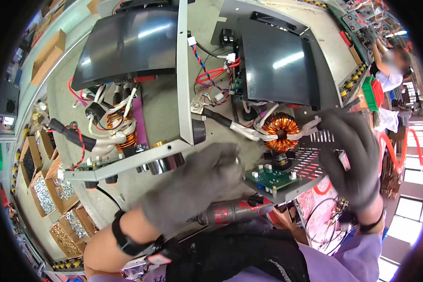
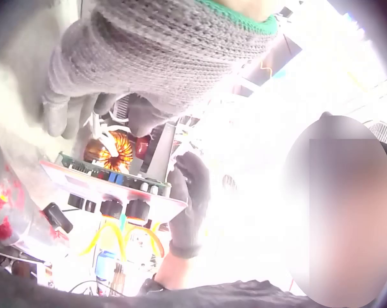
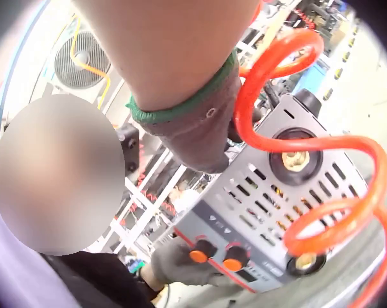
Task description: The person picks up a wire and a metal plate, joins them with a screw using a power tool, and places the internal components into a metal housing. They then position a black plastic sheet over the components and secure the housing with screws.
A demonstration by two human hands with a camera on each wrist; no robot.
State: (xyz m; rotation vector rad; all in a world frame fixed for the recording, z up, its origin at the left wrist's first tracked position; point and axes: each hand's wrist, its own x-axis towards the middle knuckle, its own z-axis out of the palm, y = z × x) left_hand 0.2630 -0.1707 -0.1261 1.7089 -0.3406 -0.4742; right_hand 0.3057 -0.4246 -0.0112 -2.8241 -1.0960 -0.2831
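In the head view, my gloved left hand (image 1: 195,185) hangs with fingers bent loosely, left of a green circuit board (image 1: 273,178). Motion blur hides detail at its fingertips; I see no object held. My gloved right hand (image 1: 355,160) is at the right unit's perforated panel (image 1: 310,162), thumb and fingers apart. Its upper fingertips are beside the end of a white-sleeved cable (image 1: 308,128); contact cannot be told. The cable runs through a copper-wound ring (image 1: 281,133). In the right wrist view, orange-capped knobs (image 3: 234,258) sit on the unit's front.
A second opened unit (image 1: 127,47) stands at the left, its pale metal frame (image 1: 185,80) between the units. A red-marked cylindrical tool (image 1: 225,212) lies near my body. Cardboard boxes of screws (image 1: 43,195) line the left side. A red coiled hose (image 3: 366,144) crosses the right wrist view.
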